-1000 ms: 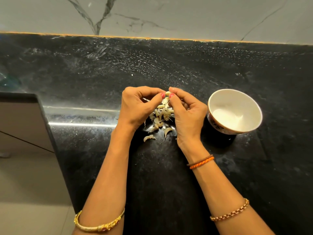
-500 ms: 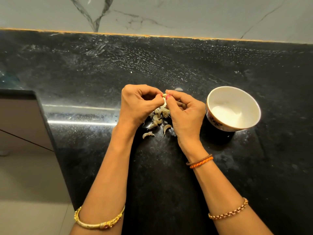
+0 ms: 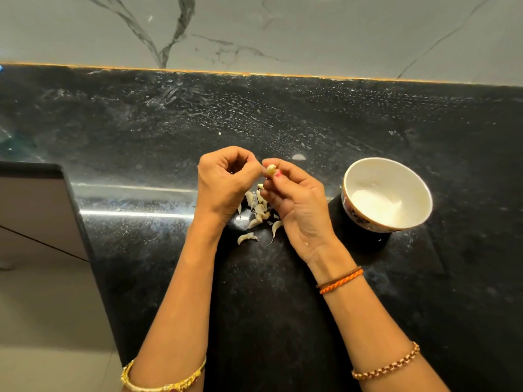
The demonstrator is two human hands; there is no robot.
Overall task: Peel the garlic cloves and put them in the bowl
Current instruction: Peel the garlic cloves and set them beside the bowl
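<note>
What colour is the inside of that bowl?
Plain white inside the bowl; the head view shows it best.

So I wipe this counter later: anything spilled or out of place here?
Only peeling debris: loose garlic skins scattered on the black counter beneath the hands. The bowl stands upright and appears empty; the right hand pinches a clove.

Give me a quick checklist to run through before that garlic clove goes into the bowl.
1. Small pale garlic clove held securely: ok, pinched in the right hand fingertips.
2. Clove fully peeled: cannot tell, partly hidden by fingers.
3. Left hand clear of the clove: ok, fingers curled beside it; whether they hold skin, cannot tell.
4. Round white ceramic bowl upright and open: ok, to the right of the hands.
5. Path to bowl clear: ok, only black stone counter between.
</note>
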